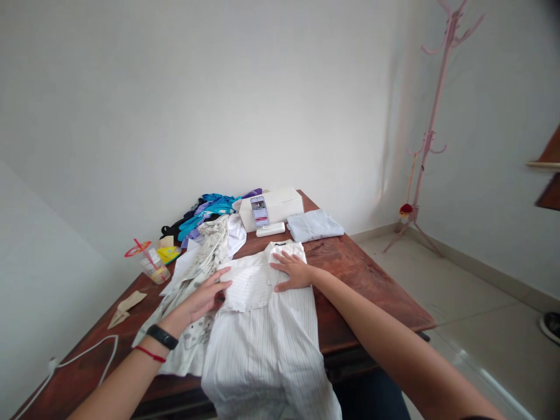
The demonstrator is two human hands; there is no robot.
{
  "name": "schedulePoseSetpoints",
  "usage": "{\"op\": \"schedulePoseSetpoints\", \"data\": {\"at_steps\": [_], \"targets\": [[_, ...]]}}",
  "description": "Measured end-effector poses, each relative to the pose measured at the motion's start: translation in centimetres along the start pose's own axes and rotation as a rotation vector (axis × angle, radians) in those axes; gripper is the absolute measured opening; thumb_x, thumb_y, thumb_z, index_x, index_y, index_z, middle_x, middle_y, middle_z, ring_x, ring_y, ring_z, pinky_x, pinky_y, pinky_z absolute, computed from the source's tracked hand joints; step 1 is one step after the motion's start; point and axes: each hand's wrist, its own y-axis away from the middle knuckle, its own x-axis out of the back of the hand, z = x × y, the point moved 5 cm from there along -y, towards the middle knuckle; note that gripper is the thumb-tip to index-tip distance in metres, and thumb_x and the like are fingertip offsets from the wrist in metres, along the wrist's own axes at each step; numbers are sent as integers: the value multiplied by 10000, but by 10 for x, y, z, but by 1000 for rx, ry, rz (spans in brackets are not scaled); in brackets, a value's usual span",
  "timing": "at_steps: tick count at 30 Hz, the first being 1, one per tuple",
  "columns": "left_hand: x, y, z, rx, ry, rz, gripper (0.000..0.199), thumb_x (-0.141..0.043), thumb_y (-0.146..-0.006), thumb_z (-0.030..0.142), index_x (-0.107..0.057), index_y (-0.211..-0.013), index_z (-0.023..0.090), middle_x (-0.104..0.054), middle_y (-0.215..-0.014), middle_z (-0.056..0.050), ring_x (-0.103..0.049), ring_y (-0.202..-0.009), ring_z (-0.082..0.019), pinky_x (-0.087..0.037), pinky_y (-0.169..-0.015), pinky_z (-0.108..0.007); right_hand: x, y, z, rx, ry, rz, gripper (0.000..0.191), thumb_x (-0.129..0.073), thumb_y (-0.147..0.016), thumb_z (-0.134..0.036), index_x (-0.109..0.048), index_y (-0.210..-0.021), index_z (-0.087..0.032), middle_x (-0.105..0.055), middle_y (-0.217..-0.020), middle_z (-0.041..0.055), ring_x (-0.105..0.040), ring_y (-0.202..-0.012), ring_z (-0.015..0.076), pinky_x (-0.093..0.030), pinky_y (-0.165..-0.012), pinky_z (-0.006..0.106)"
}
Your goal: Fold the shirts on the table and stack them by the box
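Note:
A white pinstriped shirt lies on the wooden table, its lower part hanging over the front edge toward me. One sleeve is folded across its upper part, and the collar points away from me. My right hand rests flat on the shirt near the collar, fingers spread. At the shirt's left edge, my left hand touches the folded sleeve with its fingers apart; its thumb side is partly hidden. Under and beside my left wrist lies a pale patterned garment.
On the table are a folded light-blue garment, a white box with a phone leaning on it, a heap of coloured clothes, a plastic cup, crumpled paper and a white cable. A pink coat stand stands right.

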Motion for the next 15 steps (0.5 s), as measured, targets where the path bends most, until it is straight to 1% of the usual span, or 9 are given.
{"op": "schedulePoseSetpoints", "data": {"at_steps": [3, 6, 8, 11, 13, 15], "targets": [[-2, -6, 1, -44, -39, 3, 782, -762, -744, 377, -477, -1465, 276, -674, -1241, -83, -670, -1062, -250, -541, -850, -345, 0, 0, 0, 1, 5, -2, 1104, -594, -740, -851, -286, -1607, -241, -20, -1702, 85, 60, -1556, 381, 12, -1221, 603], [-4, -12, 12, -173, -76, 89, 705, -709, -718, 274, -545, -1398, 183, -645, -1319, -109, -655, -1093, -242, -525, -901, -328, -1, -1, 1, 0, 4, -2, 1101, -601, -736, -851, -294, -1604, -247, -27, -1702, 83, 62, -1556, 380, 18, -1222, 597], [-11, -15, 24, -257, -120, 148, 674, -661, -723, 241, -557, -1383, 155, -645, -1330, -113, -649, -1117, -248, -513, -940, -340, -1, -2, 1, -1, 2, -4, 1098, -608, -729, -852, -301, -1602, -261, -32, -1702, 78, 66, -1556, 377, 29, -1225, 586], [-32, -21, 47, -370, -187, 199, 664, -614, -752, 206, -538, -1410, 155, -634, -1361, -116, -626, -1188, -261, -474, -1027, -380, -2, -2, 1, -1, 9, -15, 1089, -603, -731, -853, -309, -1599, -264, -30, -1702, 76, 69, -1557, 373, 35, -1223, 588], [-54, -26, 63, -463, -250, 228, 657, -606, -754, 174, -541, -1407, 161, -603, -1410, -124, -581, -1267, -276, -423, -1097, -409, -3, -2, 1, -1, 14, -17, 1072, -601, -744, -840, -312, -1599, -261, -23, -1703, 76, 69, -1556, 376, 33, -1219, 600], [-80, -34, 75, -558, -349, 251, 656, -624, -735, 144, -559, -1387, 170, -570, -1451, -129, -514, -1350, -299, -365, -1154, -433, -4, -3, 1, 5, 14, -7, 1042, -635, -754, -795, -330, -1594, -261, -26, -1703, 79, 59, -1555, 387, 23, -1216, 611]]}}
